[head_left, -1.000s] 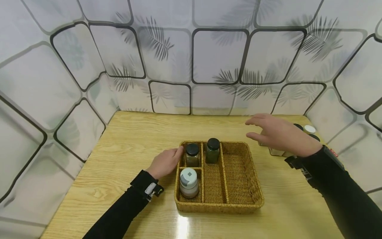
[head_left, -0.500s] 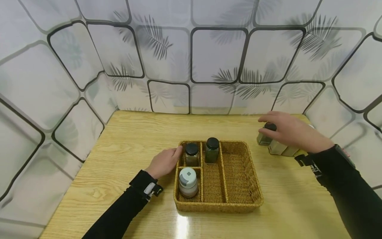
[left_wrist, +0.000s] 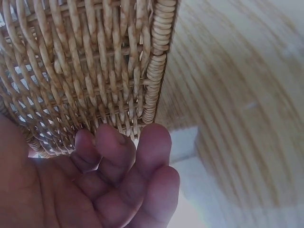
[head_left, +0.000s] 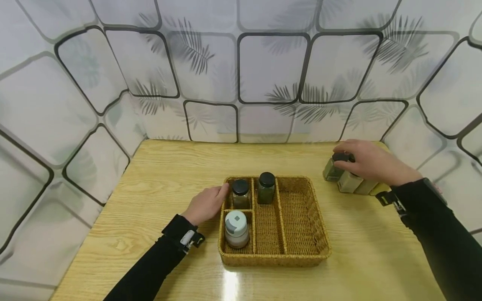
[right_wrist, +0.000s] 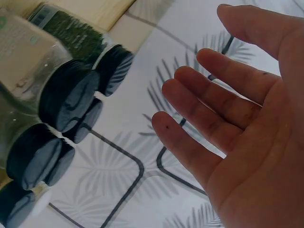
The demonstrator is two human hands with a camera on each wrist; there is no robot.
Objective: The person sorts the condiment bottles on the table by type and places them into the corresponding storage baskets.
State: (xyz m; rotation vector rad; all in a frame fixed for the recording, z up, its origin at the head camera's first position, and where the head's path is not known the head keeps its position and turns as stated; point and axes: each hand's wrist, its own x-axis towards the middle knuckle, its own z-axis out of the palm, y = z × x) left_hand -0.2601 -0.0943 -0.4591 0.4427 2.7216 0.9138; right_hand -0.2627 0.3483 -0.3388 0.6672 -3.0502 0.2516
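My left hand (head_left: 205, 205) holds the left side of a woven basket (head_left: 278, 261), thumb at the rim and fingers curled by the outer wall (left_wrist: 95, 61). In its left compartments stand a black-lidded spice jar (head_left: 240, 194) and a pale-lidded jar (head_left: 237, 230). Another black-lidded spice jar (head_left: 266, 188) is at the back of the middle compartment. My right hand (head_left: 370, 161) reaches over a group of spice jars at the back right, thumb overlapping a jar of green herbs (head_left: 332, 172). In the right wrist view its fingers (right_wrist: 209, 114) are spread apart from the jars, with nothing held.
Several jars stand close together at the right, including pale-labelled ones (head_left: 350, 182) beside the herb jar. Black lids (right_wrist: 69, 97) crowd the left of the right wrist view. A patterned cloth (head_left: 271, 71) rises behind the wooden table (head_left: 177, 163).
My right hand has moved right, back over the group of jars, and the herb jar now shows beside its thumb. The left hand keeps its place at the basket.
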